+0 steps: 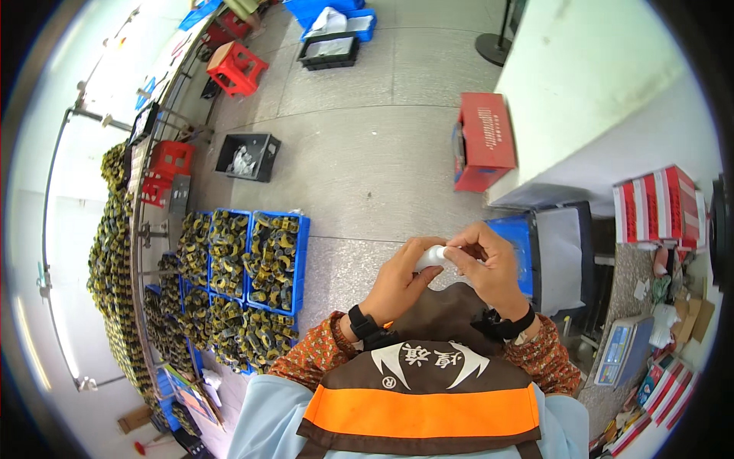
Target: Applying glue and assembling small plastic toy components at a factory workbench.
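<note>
In front of my chest my left hand [399,281] is closed around a small white object [433,257], smooth and rounded like a little bottle. My right hand [493,266] meets it from the other side, thumb and fingertips pinched at its right end. Part of the object is hidden by my fingers, so its exact kind is hard to make out. Both wrists wear black bands, and I have patterned orange-brown sleeves and a dark apron [420,424] with an orange stripe.
Blue crates [303,264] full of yellow-and-black parts stand to the left, beside a long bench heaped with similar parts [115,252]. A black bin [267,164], red stool [238,70] and red box [489,145] sit farther off. At right are a lined black crate [562,256] and a scale [615,352].
</note>
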{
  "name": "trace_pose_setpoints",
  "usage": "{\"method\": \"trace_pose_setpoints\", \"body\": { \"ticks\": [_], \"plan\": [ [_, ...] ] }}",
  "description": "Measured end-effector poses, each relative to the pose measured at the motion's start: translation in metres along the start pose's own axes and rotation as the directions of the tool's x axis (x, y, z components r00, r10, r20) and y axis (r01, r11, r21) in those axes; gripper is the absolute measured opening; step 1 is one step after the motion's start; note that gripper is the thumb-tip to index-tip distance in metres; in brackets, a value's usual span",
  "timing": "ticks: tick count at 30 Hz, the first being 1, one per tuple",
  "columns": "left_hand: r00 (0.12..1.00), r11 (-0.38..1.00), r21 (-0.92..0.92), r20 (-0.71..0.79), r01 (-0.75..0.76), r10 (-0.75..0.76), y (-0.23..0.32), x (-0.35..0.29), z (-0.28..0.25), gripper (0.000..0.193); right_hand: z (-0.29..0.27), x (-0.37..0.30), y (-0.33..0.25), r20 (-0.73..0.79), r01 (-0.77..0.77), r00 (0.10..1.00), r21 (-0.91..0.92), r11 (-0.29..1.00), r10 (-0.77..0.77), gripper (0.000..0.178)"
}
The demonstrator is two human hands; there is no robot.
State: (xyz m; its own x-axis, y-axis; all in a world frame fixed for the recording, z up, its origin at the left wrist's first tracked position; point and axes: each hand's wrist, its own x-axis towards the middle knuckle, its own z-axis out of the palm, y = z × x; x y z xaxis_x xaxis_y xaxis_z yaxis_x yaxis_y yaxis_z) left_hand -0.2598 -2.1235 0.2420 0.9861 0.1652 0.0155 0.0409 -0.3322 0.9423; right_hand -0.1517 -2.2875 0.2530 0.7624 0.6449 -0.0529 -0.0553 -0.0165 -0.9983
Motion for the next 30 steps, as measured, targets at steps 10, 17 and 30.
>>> {"method": "trace_pose_setpoints", "body": {
  "ticks": [10, 17, 30],
  "plan": [
    [0.99, 0.982, -0.142, 0.076, 0.125, -0.116, -0.061, -0.019, -0.096, 0.04, 0.093, 0.059, -0.003, 0.189, 0.15, 0.977, -0.292, 0.944, -0.097, 0.017],
    [0.984, 0.957, -0.229, 0.062, 0.178, -0.168, -0.064, -0.003, -0.105, 0.047, 0.089, 0.097, 0.008, 0.29, 0.337, 0.923, -0.298, 0.893, -0.252, 0.022],
    [0.905, 0.926, -0.156, 0.318, 0.343, -0.282, -0.118, 0.06, -0.117, 0.058, 0.021, 0.107, 0.011, 0.389, 0.624, 0.777, -0.384, 0.68, -0.494, 0.021]
  ]
}}
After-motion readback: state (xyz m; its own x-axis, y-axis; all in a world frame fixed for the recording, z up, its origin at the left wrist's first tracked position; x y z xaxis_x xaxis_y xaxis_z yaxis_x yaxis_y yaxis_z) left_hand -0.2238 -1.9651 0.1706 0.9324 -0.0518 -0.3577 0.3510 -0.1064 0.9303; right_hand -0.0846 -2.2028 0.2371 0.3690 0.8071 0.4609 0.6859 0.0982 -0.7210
